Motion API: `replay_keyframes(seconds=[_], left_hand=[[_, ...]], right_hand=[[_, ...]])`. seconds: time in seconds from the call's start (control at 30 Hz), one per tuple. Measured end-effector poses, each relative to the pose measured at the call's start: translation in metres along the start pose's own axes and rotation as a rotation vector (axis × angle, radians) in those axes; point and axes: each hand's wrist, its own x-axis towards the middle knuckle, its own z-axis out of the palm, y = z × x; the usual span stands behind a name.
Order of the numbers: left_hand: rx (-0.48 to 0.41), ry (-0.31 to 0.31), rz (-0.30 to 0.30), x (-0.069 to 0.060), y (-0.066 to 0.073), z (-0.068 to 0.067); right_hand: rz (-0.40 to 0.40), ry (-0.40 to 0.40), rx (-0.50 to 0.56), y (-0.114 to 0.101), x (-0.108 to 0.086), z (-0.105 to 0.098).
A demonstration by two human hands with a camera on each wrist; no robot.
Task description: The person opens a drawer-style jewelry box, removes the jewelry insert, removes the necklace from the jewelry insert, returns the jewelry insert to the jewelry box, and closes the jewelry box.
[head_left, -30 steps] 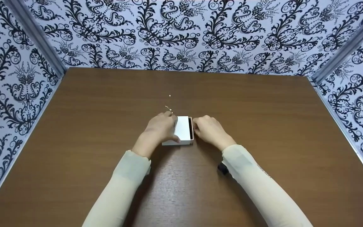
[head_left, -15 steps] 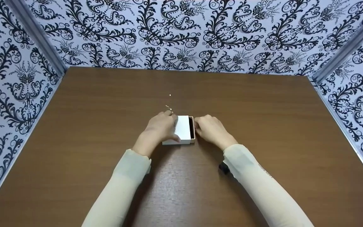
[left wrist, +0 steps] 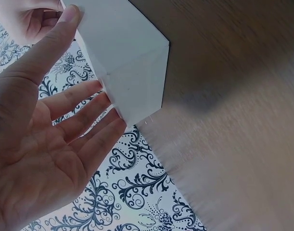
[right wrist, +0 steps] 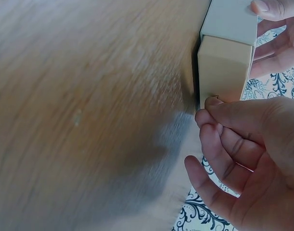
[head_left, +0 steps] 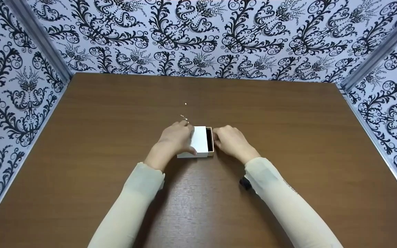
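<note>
Holding the left end of a white box cover (head_left: pixel 201 137), the left hand (head_left: pixel 175 139) is spanning it near the centre of the head view, its thumb lying along the near side and its fingers reaching over the far side. A tan inner tray (head_left: pixel 211 154) is jutting from the cover's right end, with a dark interior showing, and the right hand (head_left: pixel 232 141) is curling at the tray's outer edge. A gold chain (head_left: pixel 184 118) is lying just beyond the left fingers, and a tiny pale dot (head_left: pixel 185 103) is sitting above it on the brown surface (head_left: pixel 288 137). In the left wrist view, the cover is filling the top centre; the left thumb is pressing its edge at upper left, while spread fingers are touching its lower-left edge. In the right wrist view, the tray is protruding from the cover at upper right, and the right thumb and forefinger are pinching its end, the remaining fingers bending loosely below; exactly what is lying between the fingertips is hidden.
</note>
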Motion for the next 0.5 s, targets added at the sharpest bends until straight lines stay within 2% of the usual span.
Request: replay_keyframes(seconds=[0.5], left_hand=[[0.018,-0.012,-0.007,0.0006,0.0004,-0.0012]], right_hand=[[0.019,-0.021,-0.004,0.0029,-0.0014,-0.0026]])
